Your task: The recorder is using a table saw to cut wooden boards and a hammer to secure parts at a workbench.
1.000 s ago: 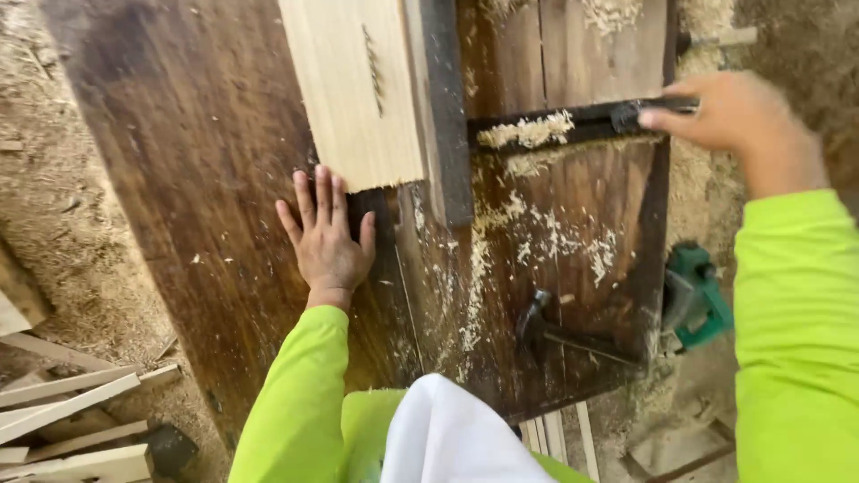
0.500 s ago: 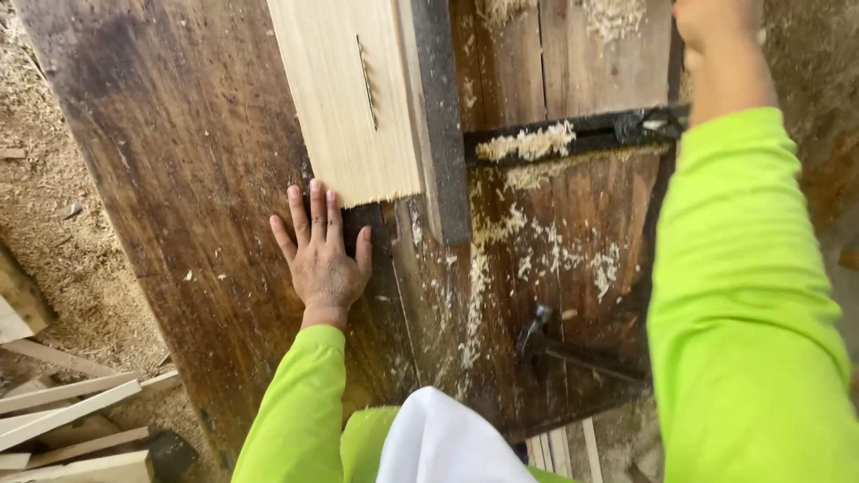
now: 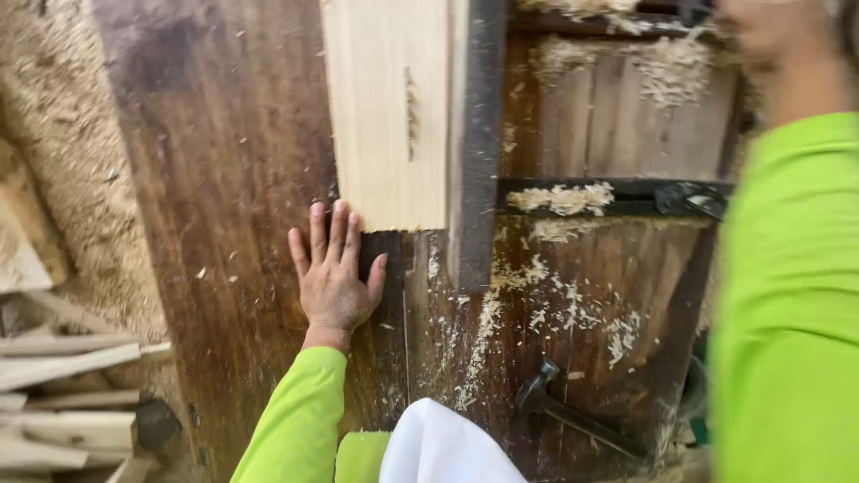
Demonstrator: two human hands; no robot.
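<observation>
Here, left hand [image 3: 333,277] lies flat, fingertips touching the pale board [image 3: 386,116].

A pale wooden plank [image 3: 386,107] lies flat, seemingly flush against a dark fence [image 3: 477,134].

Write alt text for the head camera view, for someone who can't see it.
A left hand lies flat on a dark wooden table, fingertips at the end of a pale plank. The blurred right hand reaches top right; a hammer lies amid sawdust.

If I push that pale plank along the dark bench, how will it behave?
The pale plank looks flat and stiff, so it probably slides without bending. Sawdust on the bench may ease sliding. The dark guide rail alongside it likely keeps it straight.
</observation>
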